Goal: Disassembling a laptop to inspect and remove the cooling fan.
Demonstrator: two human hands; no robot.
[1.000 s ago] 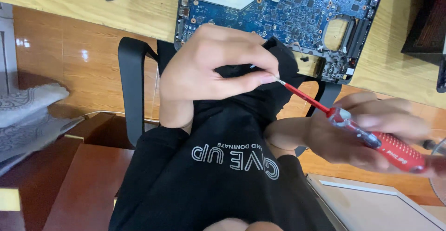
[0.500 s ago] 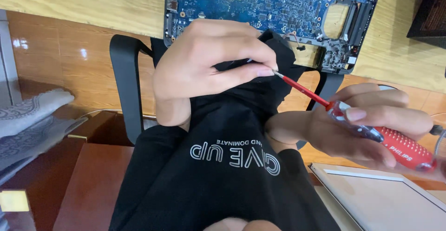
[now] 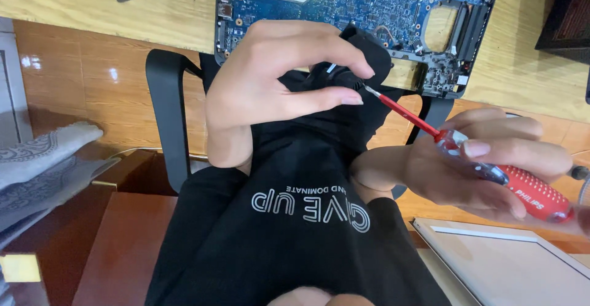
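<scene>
Wooden desk (image 3: 92,17) holds a bare circuit board (image 3: 369,4). Left hand (image 3: 270,78) pinches a small black part (image 3: 344,78); right hand (image 3: 473,164) grips a screwdriver (image 3: 491,170), tip at the part. Screw-driving step, apparently; next needs steady tip alignment.

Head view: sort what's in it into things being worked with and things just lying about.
In use:
left hand pinching a small black part
right hand holding the red-handled screwdriver, tip at that part

Lying about:
blue circuit board on the wooden table
grey cloth
pale flat panel
</scene>
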